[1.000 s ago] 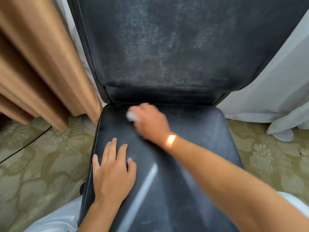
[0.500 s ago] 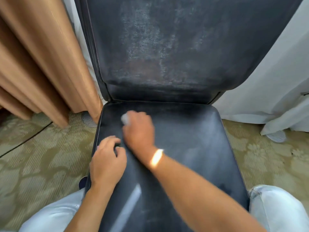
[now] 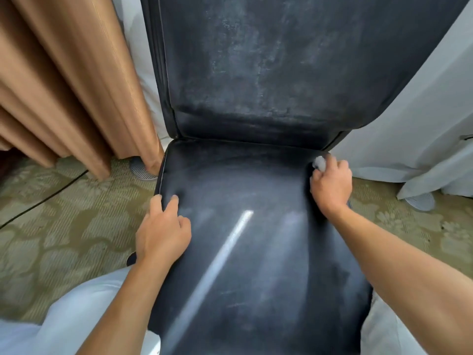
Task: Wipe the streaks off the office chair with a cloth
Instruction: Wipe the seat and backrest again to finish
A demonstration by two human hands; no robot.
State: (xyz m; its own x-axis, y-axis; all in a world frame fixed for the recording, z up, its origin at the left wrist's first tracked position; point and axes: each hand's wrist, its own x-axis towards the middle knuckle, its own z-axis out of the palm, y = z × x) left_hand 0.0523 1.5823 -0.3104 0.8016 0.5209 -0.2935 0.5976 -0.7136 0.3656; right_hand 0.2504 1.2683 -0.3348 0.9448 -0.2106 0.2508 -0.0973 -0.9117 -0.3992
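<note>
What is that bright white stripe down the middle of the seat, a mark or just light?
In the head view, the stripe looks like glare on the shiny chair seat, not a mark; fainter sheen lies beside it. The wide lens bows the backrest edges. The right hand and its cloth look slightly soft; the left hand is sharper.

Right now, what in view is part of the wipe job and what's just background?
In the job:
office chair
cloth, gripped by right hand
left hand, resting on the seat

Background:
brown curtain
white curtain
patterned carpet
black cable
</note>
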